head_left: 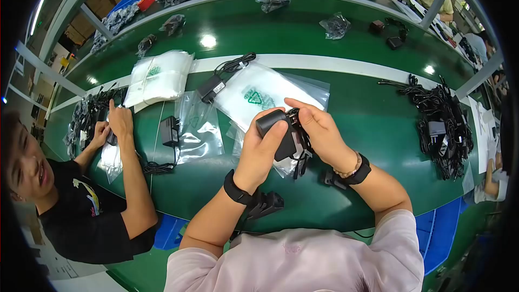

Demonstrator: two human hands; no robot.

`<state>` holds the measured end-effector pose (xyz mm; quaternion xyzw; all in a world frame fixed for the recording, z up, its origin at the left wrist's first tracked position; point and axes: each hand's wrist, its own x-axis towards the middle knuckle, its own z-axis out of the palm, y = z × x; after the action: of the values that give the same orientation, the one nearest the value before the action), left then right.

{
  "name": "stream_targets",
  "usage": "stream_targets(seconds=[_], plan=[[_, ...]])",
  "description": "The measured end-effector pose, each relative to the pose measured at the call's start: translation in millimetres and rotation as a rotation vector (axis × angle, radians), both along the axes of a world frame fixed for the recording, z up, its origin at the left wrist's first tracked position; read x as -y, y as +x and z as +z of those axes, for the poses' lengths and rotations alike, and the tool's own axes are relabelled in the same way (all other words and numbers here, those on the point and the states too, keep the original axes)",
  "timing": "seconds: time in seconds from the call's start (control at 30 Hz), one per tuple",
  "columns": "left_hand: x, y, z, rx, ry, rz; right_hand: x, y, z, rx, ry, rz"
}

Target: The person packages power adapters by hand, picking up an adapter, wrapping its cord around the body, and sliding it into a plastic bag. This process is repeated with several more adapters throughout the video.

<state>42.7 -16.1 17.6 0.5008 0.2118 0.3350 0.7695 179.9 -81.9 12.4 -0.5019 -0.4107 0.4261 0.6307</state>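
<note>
A black power adapter is in my left hand, its thumb lying over the casing and the fingers wrapped behind. My right hand is closed around the adapter's bundled black cable, close beside the casing. Both hands are above the near edge of a stack of clear plastic bags with a green print. On the far left corner of that stack rests another adapter with a coiled cord. More black adapters lie by my forearms, one near the left wrist and one under the right wrist.
A co-worker at the left reaches into a pile of adapters. Near them are a tied bag stack and a loose adapter. A cable heap sits at the right. Beyond the white strip, bagged adapters lie on the green conveyor belt.
</note>
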Motion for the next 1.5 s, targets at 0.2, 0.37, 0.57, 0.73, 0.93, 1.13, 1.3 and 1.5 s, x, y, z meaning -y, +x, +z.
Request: stream_targets(seconds=[0.2,0.37,0.57,0.73,0.93,1.13,1.3,1.5], plan=[[6.7,-2.1,-2.0,-0.013,-0.092,0.018,1.3,5.7,2.8,0.254,0.011,-0.092],[12.3,2.2,0.7,-0.013,-0.037,0.006,4.0,1.4,4.1,0.054,-0.019,0.06],[12.7,1.2,2.1,-0.149,0.182,-0.066,5.6,0.3,6.7,-0.051,-0.052,-0.009],[9.6,-0.6,6.9,-0.074,0.133,0.011,6.8,-1.0,21.0,-0.14,0.066,0.016],[1.7,-10.6,16.8,0.166,-0.195,0.029,8.2,5.4,17.2,-0.052,-0.066,0.165],[1.1,-9.4,13.7,0.087,-0.202,0.067,8.9,-4.2,14.7,0.144,0.011,-0.092],[3.1,-9.0,12.9,0.132,-0.189,0.029,8.2,-7.5,10.7,0.167,0.108,-0.168],[1.1,-10.5,9.9,0.099,-0.12,0.04,8.7,-5.7,17.6,0.461,0.004,-0.148]])
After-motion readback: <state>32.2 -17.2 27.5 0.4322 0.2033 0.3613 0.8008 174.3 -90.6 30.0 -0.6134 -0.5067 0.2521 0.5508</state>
